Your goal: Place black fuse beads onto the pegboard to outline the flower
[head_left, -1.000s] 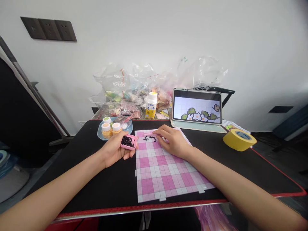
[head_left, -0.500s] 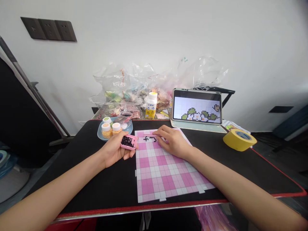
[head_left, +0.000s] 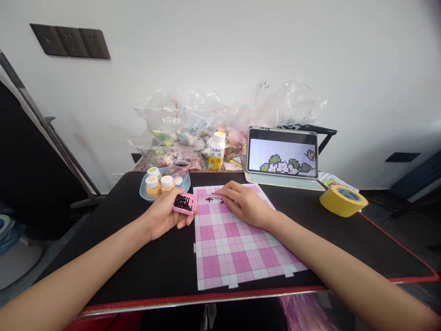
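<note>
A pink and white checked pegboard (head_left: pixel 237 243) lies on the black desk mat (head_left: pixel 144 271). A few black beads (head_left: pixel 210 199) sit near its far edge. My left hand (head_left: pixel 165 214) is closed round a small pink tray of black beads (head_left: pixel 184 203) at the board's left edge. My right hand (head_left: pixel 246 204) rests on the board's far part and pinches thin pink tweezers (head_left: pixel 209 195), whose tips point left toward the pink tray.
A tablet (head_left: pixel 281 155) showing a pixel pattern stands at the back. A blue plate (head_left: pixel 143 193) with small bead jars is at the back left, a white bottle (head_left: pixel 217 151) and plastic bags behind it. A yellow tape roll (head_left: pixel 342 200) lies at right.
My right hand has shifted a little to the left with the tweezers, whose tips are now close to the pink tray. My left hand has stayed put.
</note>
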`<state>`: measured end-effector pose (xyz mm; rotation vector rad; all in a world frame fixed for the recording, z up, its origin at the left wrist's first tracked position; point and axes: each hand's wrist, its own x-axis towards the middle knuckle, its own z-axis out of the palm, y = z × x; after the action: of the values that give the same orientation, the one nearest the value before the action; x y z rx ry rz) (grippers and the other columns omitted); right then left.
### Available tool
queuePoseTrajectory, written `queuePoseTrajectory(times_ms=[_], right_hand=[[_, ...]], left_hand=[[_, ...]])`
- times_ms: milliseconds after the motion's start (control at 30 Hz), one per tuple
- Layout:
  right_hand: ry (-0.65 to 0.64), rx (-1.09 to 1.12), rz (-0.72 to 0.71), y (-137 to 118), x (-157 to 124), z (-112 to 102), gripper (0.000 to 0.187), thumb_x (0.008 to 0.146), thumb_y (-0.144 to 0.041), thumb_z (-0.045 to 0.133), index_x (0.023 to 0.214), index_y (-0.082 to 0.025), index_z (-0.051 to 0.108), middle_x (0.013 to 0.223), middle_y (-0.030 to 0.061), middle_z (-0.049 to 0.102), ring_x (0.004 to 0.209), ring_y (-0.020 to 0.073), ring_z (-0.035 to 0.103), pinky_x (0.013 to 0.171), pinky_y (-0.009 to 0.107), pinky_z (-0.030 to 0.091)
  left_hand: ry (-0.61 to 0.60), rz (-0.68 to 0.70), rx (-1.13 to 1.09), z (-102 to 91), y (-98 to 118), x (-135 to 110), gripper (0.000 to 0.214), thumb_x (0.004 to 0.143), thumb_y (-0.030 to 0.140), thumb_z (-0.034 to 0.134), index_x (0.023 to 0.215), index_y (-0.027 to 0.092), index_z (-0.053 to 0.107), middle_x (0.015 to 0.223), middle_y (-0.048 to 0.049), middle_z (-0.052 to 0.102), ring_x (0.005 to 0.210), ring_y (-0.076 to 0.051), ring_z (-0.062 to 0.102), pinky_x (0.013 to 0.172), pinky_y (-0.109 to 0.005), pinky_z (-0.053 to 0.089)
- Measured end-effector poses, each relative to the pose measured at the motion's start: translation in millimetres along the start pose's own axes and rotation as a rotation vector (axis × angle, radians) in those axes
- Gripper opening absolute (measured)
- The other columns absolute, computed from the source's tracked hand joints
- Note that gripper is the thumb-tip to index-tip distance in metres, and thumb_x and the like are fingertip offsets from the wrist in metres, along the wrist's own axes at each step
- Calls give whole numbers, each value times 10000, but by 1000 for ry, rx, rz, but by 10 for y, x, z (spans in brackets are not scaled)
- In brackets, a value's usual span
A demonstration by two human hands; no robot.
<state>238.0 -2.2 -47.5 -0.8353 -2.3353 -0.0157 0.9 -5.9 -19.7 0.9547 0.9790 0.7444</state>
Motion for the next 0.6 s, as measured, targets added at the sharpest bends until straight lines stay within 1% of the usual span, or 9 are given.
queuePoseTrajectory(times_ms=[100,200,333,400,600], right_hand=[[24,-11,4,4,4,-2,258,931,-170,387,1096,-157,584,966,98,593,854,173,600,717,320,522],[97,-61,48,23,1,-3,237,916,-183,417,1059,-154,604,937,95,607,808,166,602,672,296,510],[183,-131,109,57,-12,4,189,895,-198,458,979,-174,626,865,62,632,728,149,590,617,268,479],[191,-139,116,64,-15,7,183,896,-204,459,965,-174,626,856,59,636,712,144,586,610,265,471],[156,-98,103,24,5,-22,164,901,-207,451,966,-168,596,879,72,635,744,155,596,626,273,477]], left_hand=[[0,0,-1,5,5,-1,460,944,323,286,801,38,618,597,-134,626,364,-124,502,314,-202,308],[8,-4,2,5,8,-3,460,945,315,284,762,47,610,601,-137,630,355,-119,501,313,-201,311],[13,0,-9,8,6,-7,454,944,301,283,758,51,612,602,-138,632,363,-124,514,310,-202,312],[10,1,-13,8,3,-6,446,942,300,290,761,52,613,607,-138,635,373,-128,523,311,-202,315],[-1,3,-12,-1,-4,-2,438,935,306,301,801,42,624,588,-135,629,354,-126,503,312,-207,303]])
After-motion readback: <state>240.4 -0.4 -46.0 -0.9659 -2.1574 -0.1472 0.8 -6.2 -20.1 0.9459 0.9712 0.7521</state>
